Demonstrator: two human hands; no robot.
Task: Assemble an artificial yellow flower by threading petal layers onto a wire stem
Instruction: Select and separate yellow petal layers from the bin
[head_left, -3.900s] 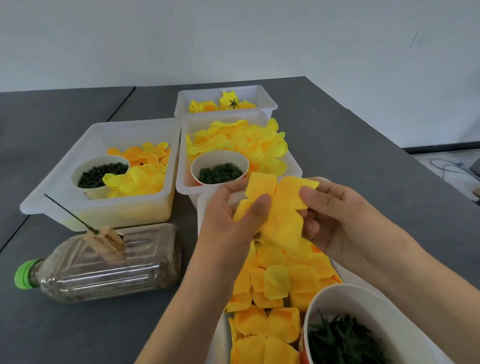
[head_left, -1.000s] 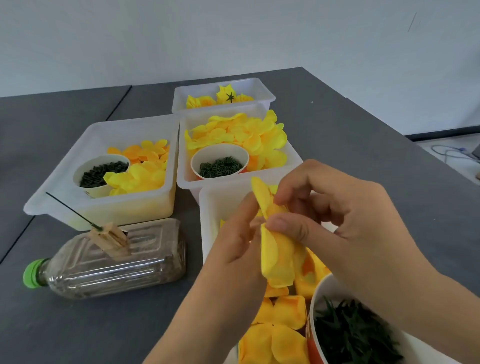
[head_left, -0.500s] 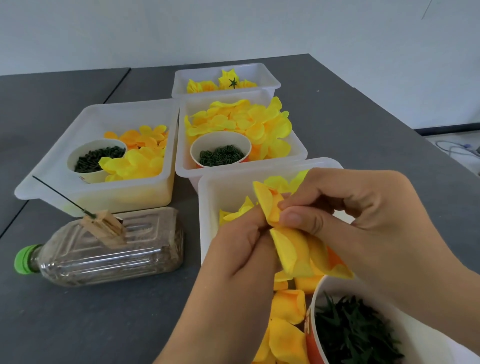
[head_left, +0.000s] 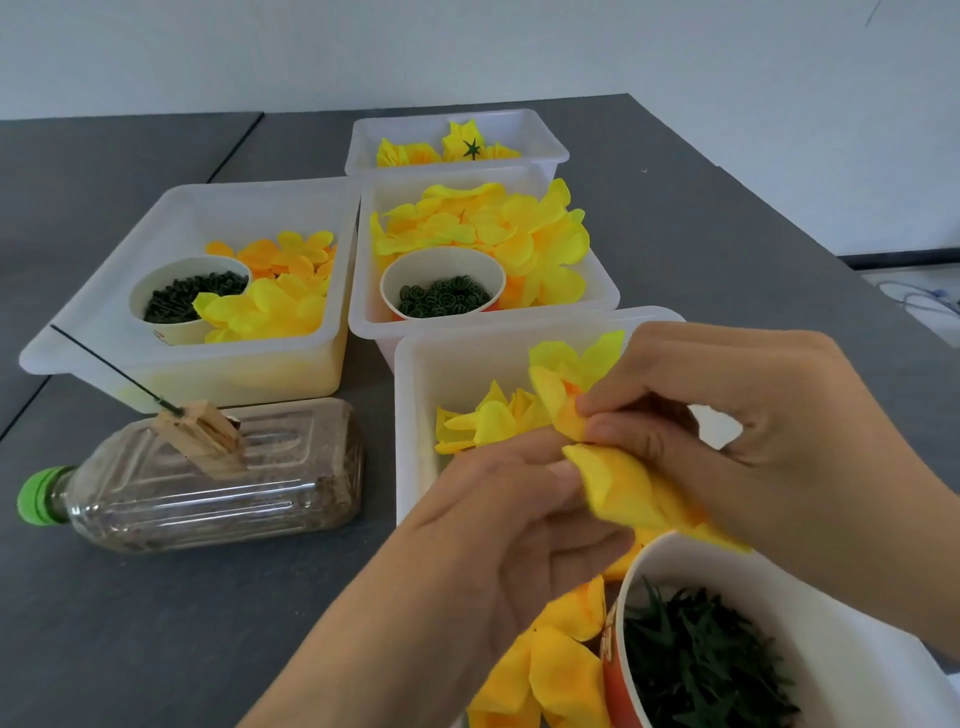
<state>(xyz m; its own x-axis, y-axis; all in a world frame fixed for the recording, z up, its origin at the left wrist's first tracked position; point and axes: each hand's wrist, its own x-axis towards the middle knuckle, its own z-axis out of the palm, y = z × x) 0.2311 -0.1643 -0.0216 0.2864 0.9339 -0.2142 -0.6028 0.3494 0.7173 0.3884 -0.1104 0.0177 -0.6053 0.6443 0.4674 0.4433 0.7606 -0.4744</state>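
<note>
Both hands hold a yellow petal layer (head_left: 618, 483) above the nearest white bin (head_left: 415, 395). My left hand (head_left: 509, 525) pinches its left edge from below. My right hand (head_left: 737, 431) pinches its upper part between thumb and fingers. More yellow petal layers (head_left: 488, 421) lie inside that bin. A thin dark wire stem (head_left: 109, 366) slants up from a wooden clothespin (head_left: 202, 434) that sits on a plastic bottle (head_left: 208, 473) lying on its side at the left.
Three more white bins stand behind: a left bin (head_left: 171, 208) with petals and a cup of dark green parts (head_left: 187, 296), a middle bin (head_left: 602, 291) with petals and a cup of green rings (head_left: 441, 296), a far bin (head_left: 540, 130) with finished flowers. A cup of green leaves (head_left: 696, 660) sits bottom right.
Both hands took a petal layer from the near bin's pile, lifted it and folded it between the fingers. Over the last half second they hardly shifted; the camera tilted down slightly.
</note>
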